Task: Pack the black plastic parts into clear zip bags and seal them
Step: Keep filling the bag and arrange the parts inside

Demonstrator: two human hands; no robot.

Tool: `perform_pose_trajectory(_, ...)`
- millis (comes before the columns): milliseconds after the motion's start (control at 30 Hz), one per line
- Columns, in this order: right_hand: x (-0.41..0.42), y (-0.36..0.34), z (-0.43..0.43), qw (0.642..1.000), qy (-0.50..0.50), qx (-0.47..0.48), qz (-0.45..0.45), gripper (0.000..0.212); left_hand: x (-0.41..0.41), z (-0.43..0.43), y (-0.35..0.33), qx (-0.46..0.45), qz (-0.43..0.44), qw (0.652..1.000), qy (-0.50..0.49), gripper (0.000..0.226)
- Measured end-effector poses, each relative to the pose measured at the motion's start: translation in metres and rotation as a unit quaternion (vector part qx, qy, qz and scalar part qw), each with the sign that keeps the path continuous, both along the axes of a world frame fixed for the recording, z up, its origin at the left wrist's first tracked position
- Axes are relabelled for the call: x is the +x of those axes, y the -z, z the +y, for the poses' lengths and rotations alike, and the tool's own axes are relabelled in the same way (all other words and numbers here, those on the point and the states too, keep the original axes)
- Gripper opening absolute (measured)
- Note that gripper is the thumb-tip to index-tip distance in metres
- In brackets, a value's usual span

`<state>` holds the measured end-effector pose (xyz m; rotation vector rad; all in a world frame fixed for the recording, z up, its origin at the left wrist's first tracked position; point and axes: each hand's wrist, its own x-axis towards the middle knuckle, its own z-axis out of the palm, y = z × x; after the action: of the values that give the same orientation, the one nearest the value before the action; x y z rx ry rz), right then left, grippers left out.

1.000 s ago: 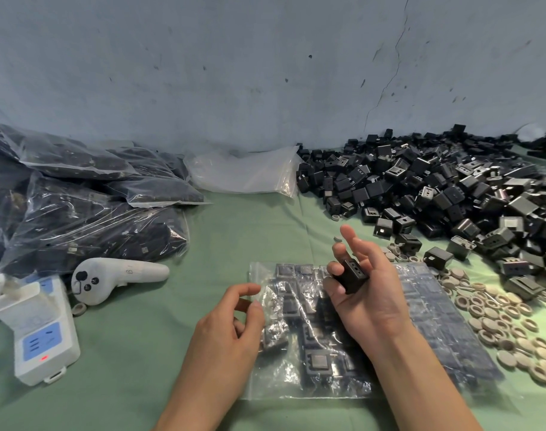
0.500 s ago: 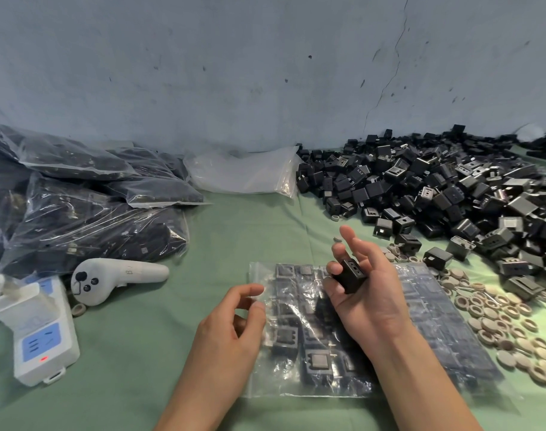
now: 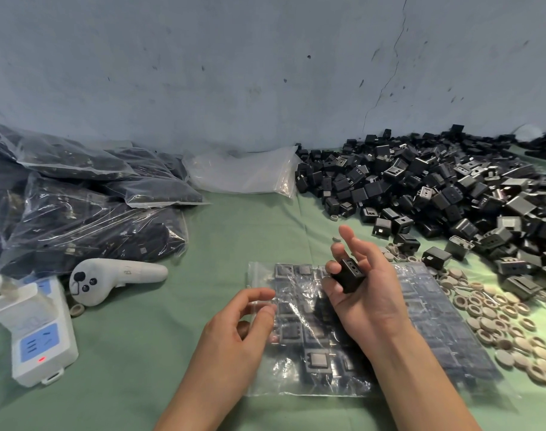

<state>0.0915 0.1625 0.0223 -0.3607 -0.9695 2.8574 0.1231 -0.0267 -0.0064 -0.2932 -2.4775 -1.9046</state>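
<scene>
"Between the thumb and fingers of my right hand [image 3: 368, 293] sits one black part [image 3: 349, 275], palm up, so I can check its face before it goes in."

"And the other hand?"

"My left hand [image 3: 234, 331] is curled at the left edge of the zip bag [image 3: 312, 353], thumb and forefinger narrowly apart. Whether they have the film pinched, I cannot tell. That edge looks like the mouth, so I'd guess the hand is there to hold it open."

"How full is the bag?"

"Rows of parts lie flat inside it, under both hands on the green tabletop [image 3: 172, 353]. It looks unsealed to me. The loose pile [image 3: 436, 194] lies to my right, near enough to feed from. Filled bags [image 3: 79, 219] are stacked to my left, out of the way, with empty bags [image 3: 243, 174] by the wall between."
</scene>
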Motion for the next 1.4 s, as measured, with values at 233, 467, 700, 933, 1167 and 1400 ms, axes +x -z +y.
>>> perform_pose_trajectory(233,0.001,0.000,-0.001,1.000,-0.001,0.014,0.009,0.020,0.000,0.001,-0.001,0.015,-0.005,1.000,0.002,0.018)
perform_pose_trajectory(467,0.002,0.000,-0.002,0.997,-0.018,0.057,0.042,0.039,-0.004,0.002,0.007,-0.043,0.027,0.997,-0.055,0.022)
perform_pose_trajectory(700,0.003,-0.002,-0.011,0.993,-0.071,0.071,0.066,0.044,-0.008,-0.004,0.004,-0.084,0.118,0.969,-0.202,0.019)
perform_pose_trajectory(933,0.009,-0.004,-0.020,0.979,-0.155,0.082,0.106,0.022,0.000,0.001,0.000,-0.129,0.202,0.957,-0.167,0.014)
perform_pose_trajectory(1167,0.019,0.000,-0.036,0.914,-0.069,0.351,0.190,0.027,0.003,0.007,-0.002,-0.040,0.177,0.979,-0.091,0.027)
perform_pose_trajectory(1400,0.026,-0.001,-0.051,0.850,-0.024,0.477,0.220,0.030,0.001,0.003,-0.007,0.131,0.079,0.988,0.020,0.040)
